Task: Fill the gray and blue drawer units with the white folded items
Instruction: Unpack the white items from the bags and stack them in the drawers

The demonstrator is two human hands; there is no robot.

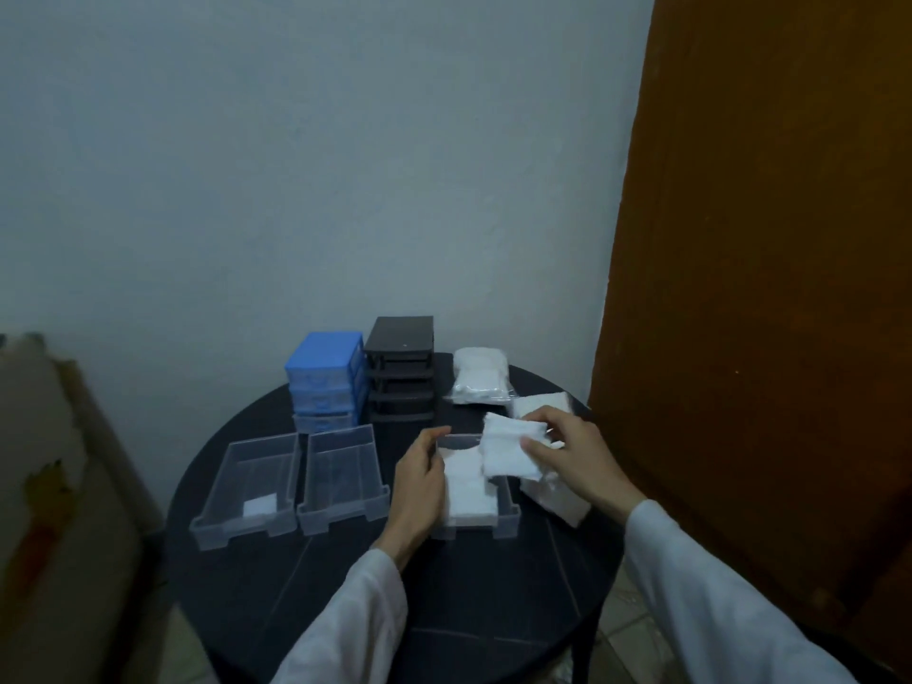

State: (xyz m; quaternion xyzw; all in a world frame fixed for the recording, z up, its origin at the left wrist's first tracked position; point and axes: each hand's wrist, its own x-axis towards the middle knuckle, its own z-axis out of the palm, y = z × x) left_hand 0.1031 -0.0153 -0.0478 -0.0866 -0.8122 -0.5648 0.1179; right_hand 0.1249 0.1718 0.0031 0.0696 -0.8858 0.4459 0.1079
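Your right hand (567,449) pinches a white folded pad (511,446) by its right edge, thumb and fingers closed on it, and holds it just above the far right corner of the clear drawer (508,515) in front of you. That drawer lies straight under the grip and a little toward you, its long axis running from you toward the wall, and a layer of white pads (469,491) already covers much of its floor. So the move to come looks like a short drop down and toward you, with the pad kept flat so it lands square on the layer. Your left hand (419,478) curls round the drawer's left wall and steadies it; it is the nearer hand to the tray but has no free fingers. Further right, more pads (555,501) lie on the table (345,585) beside the drawer, another pile (540,403) sits just behind your right hand, and a sealed pack (481,377) stands past that. To the left lie two more clear drawers (340,481), the far left one (247,491) with one small white item in it. The blue unit (323,377) and the dark gray unit (402,370) stand side by side at the back, the gray one's slots gaping.
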